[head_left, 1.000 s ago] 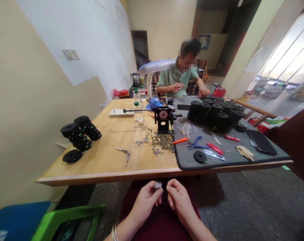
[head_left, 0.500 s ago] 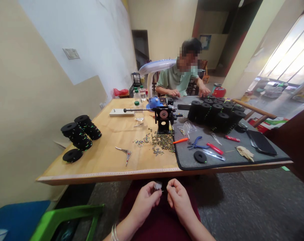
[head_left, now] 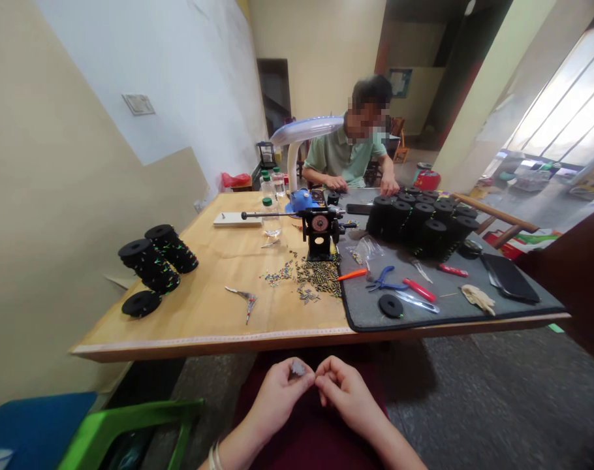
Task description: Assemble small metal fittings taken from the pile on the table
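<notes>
Both my hands are below the table's front edge, over my dark red lap. My left hand [head_left: 277, 395] pinches a small grey-white tuft [head_left: 297, 369] between thumb and fingers. My right hand [head_left: 343, 391] is closed in a pinch right beside it, fingertips touching the left hand's; what it holds is too small to make out. On the wooden table [head_left: 218, 313] above lie a heap of small beads or tubes [head_left: 316, 277] and a black hand-crank winder [head_left: 320, 232].
Black spools stand at the left [head_left: 157, 258] and in a group on the grey mat [head_left: 424, 225]. Blue pliers [head_left: 382, 281], red-handled tools and tweezers lie on the mat. Another person [head_left: 356, 153] works at the far end. A green stool [head_left: 130, 424] is at my left.
My hands have drawn closer together and dropped slightly; the fingertips now meet at the tuft. The person opposite has lowered both hands to the table.
</notes>
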A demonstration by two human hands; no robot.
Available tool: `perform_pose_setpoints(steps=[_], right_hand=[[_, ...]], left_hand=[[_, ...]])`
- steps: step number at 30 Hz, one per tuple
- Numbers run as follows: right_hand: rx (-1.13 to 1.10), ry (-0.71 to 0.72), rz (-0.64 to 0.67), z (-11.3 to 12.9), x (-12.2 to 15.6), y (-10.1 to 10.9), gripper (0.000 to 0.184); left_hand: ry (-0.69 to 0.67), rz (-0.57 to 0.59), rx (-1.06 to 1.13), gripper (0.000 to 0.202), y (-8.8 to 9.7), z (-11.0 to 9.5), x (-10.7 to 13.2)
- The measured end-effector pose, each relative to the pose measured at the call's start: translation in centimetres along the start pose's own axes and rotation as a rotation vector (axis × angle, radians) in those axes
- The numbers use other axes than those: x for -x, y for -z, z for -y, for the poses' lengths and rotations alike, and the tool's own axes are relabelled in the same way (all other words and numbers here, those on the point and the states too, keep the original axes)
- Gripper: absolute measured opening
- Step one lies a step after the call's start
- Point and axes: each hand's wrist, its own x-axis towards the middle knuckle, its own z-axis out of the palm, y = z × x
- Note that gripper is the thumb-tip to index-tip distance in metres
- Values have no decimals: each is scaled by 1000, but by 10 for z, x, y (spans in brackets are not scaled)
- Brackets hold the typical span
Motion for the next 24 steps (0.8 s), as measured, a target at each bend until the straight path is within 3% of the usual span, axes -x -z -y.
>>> perform_pose_setpoints(steps=[5,10,12,18,24], right_hand=[[298,85,53,6,5,2,13],[351,193,88,15,8,7,15],[365,248,91,16,10,8,17],[324,340,70,7,8,9,27],[216,398,56,-4,3,15,30]], left_hand=[[12,43,-39,28,9,-2,6],[346,295,321,37,20,-9,19],[417,353,470,42,22,-11,24],[499,344,767,48,17,-18,29],[471,322,821,47,14,-30,32]])
